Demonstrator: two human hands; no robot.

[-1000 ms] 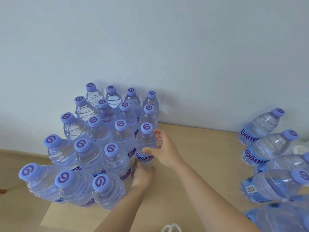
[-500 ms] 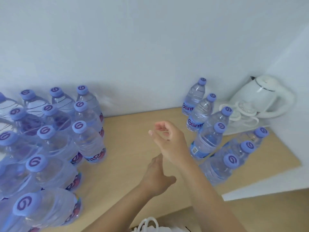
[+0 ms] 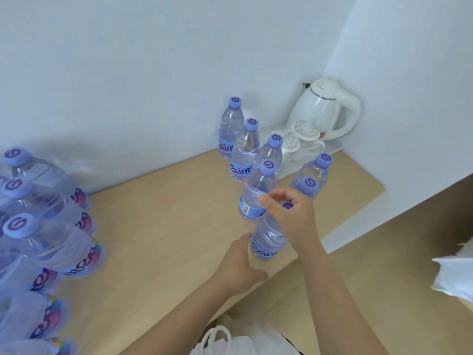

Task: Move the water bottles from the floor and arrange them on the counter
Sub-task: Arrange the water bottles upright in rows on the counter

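On the light wooden counter (image 3: 166, 226), a clear water bottle (image 3: 267, 239) with a purple cap stands near the front edge. My right hand (image 3: 294, 216) is over its top, fingers curled round the cap. My left hand (image 3: 238, 262) lies against the bottle's lower left side with the thumb spread in front of its base. Several more upright bottles (image 3: 243, 155) stand just behind it in a loose row toward the wall. A dense block of bottles (image 3: 46, 226) fills the counter's left side, blurred.
A white electric kettle (image 3: 325, 108) and white cups (image 3: 302, 139) sit in the back right corner against the wall. A white plastic bag (image 3: 230, 339) lies below the counter's front edge. Something white (image 3: 453, 275) shows at the right edge.
The view has swung right from the left block to the right-hand bottles. Both hands left the left block's bottle and moved right onto the front bottle.
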